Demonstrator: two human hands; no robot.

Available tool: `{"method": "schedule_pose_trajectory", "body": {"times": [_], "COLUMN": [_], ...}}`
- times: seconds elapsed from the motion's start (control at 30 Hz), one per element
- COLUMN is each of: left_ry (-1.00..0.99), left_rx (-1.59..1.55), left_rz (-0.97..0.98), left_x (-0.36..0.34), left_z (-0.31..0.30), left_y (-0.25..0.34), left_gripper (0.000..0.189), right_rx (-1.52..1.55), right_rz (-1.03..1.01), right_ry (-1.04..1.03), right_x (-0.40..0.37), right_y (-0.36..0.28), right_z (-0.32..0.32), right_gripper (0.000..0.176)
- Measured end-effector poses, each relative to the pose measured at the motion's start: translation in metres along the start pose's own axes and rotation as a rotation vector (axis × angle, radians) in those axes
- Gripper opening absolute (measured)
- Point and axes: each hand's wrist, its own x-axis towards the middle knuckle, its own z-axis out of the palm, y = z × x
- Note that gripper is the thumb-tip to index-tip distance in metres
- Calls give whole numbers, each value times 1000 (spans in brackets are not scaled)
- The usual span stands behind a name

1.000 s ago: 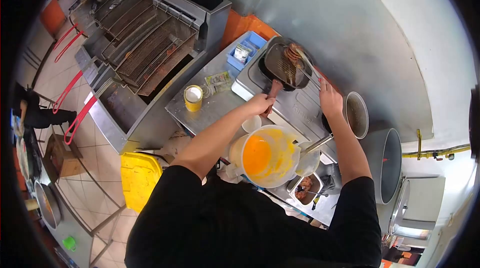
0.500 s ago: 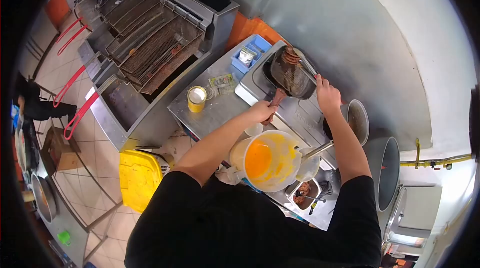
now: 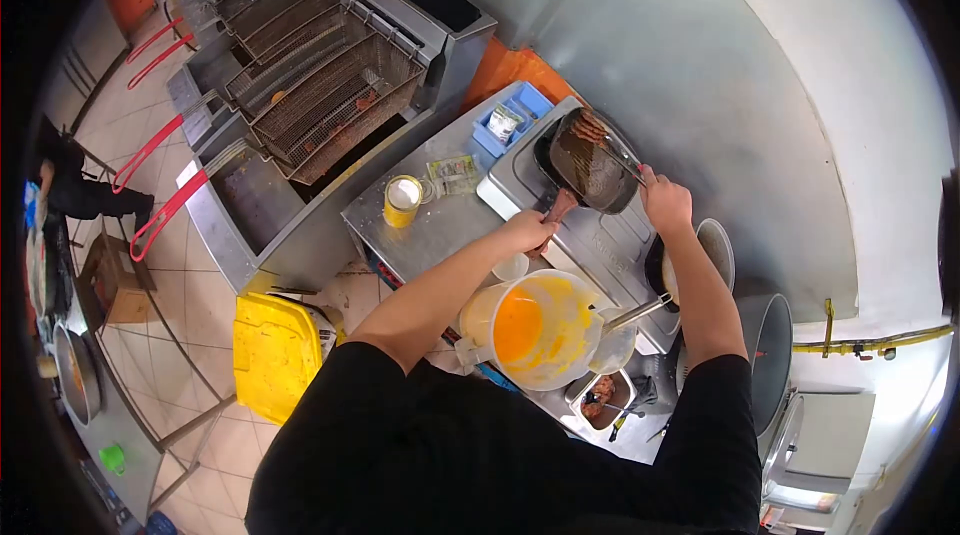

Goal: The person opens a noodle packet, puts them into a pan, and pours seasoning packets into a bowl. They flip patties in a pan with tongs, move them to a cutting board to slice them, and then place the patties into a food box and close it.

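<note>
My left hand (image 3: 527, 232) is closed round the brown handle (image 3: 556, 211) of a dark square grill pan (image 3: 598, 173). The pan is tilted over a white portable stove (image 3: 603, 248). My right hand (image 3: 664, 199) grips metal tongs (image 3: 622, 157), whose far end touches browned meat (image 3: 590, 127) at the pan's upper edge. Nearer my body stands a large clear container (image 3: 547, 368) with orange liquid inside. Beside it a metal tray (image 3: 603, 402) holds reddish meat.
Fryer baskets (image 3: 337, 110) with red handles stand at the left. A yellow lid (image 3: 277, 358) lies below them. An open can (image 3: 401, 202) and a blue bin (image 3: 512, 118) sit on the counter. Large pots (image 3: 766, 355) stand at the right. Part of another person (image 3: 88, 185) shows far left.
The tongs and the meat have shifted slightly within the pan, and the pan is tilted a little differently. The whole view has also shifted slightly.
</note>
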Motion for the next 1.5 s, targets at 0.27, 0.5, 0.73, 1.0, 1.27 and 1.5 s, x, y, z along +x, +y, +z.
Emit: {"method": "schedule_pose_trajectory", "body": {"times": [0.27,0.5,0.73,1.0,1.27,1.5], "left_ry": [40,271,286,414,568,687], "left_rx": [256,512,247,-108,-254,-248], "left_rz": [77,192,233,-239,-643,-558], "left_x": [7,-42,-204,-365,-473,-538], "left_z": [-6,-34,-58,-40,138,259], "left_y": [-11,1,-22,-202,-409,-437], "left_gripper": [45,42,35,37,44,40], "right_rx": [477,1087,1166,1328,1248,1211], "right_rz": [426,631,569,506,362,475], "right_ry": [-70,86,269,192,70,122], "right_x": [-41,-70,-68,-84,-86,-92], "right_y": [-9,36,103,82,63,87], "right_z": [-52,-85,-144,-63,-9,-72], "right_gripper": [39,40,43,37,27,34]}}
